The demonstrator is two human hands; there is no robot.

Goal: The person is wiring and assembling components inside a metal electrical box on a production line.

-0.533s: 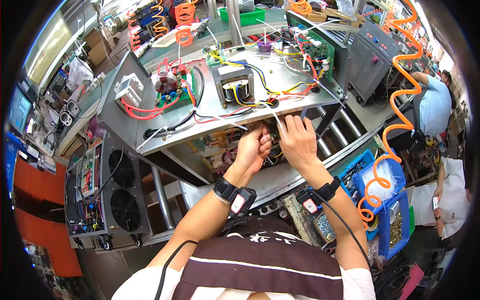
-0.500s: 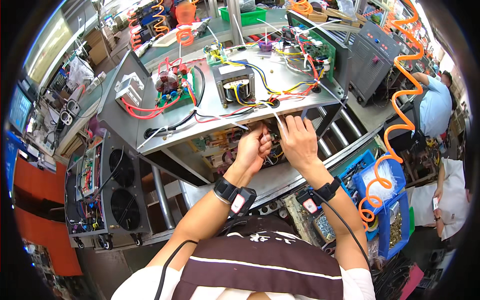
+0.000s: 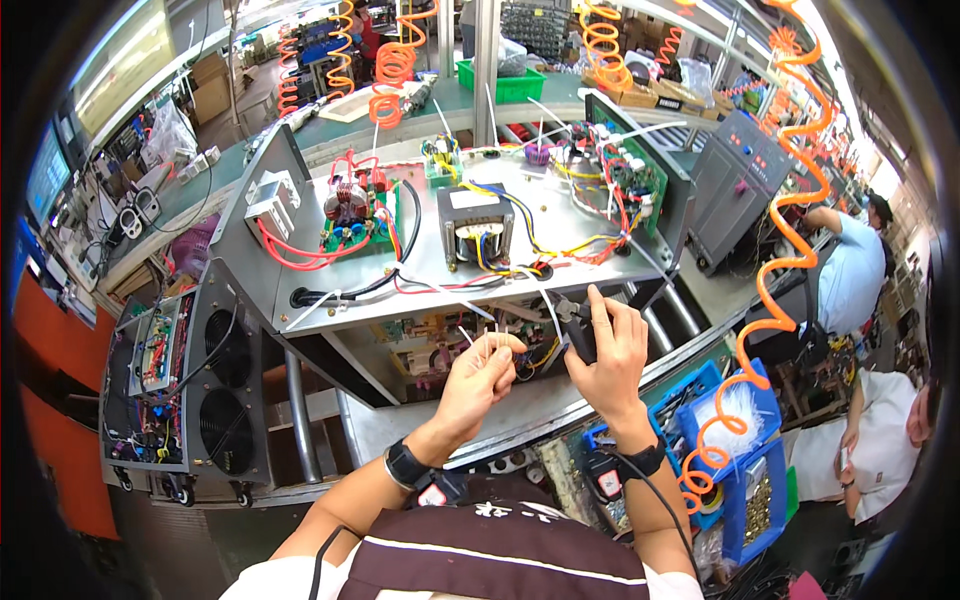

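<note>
In front of me stands a metal equipment chassis [image 3: 375, 312] with wired parts on its top plate and more boards and wires in its open lower bay. My left hand [image 3: 483, 372], closed in a pinch before that bay, has a thin white strip [image 3: 464, 333] poking out beside its fingers; it looks like a cable tie end. Dark-handled pliers [image 3: 579, 336] sit in my right hand [image 3: 612, 358], their jaws up by the plate's front edge. A white cable tie [image 3: 552, 312] hangs down beside the jaws. The transformer [image 3: 477, 228] is mounted behind this edge.
A second unit with two fans [image 3: 225, 440] stands at left. Blue bins [image 3: 757, 500] with small parts and an orange coiled hose [image 3: 765, 330] are at right. Rollers [image 3: 303, 405] run under the chassis. A person in light blue [image 3: 850, 270] sits at far right.
Both hands have come out of the lower bay toward me and moved apart. Pliers now show in my right hand. The view has shifted, so the chassis appears slightly lower.
</note>
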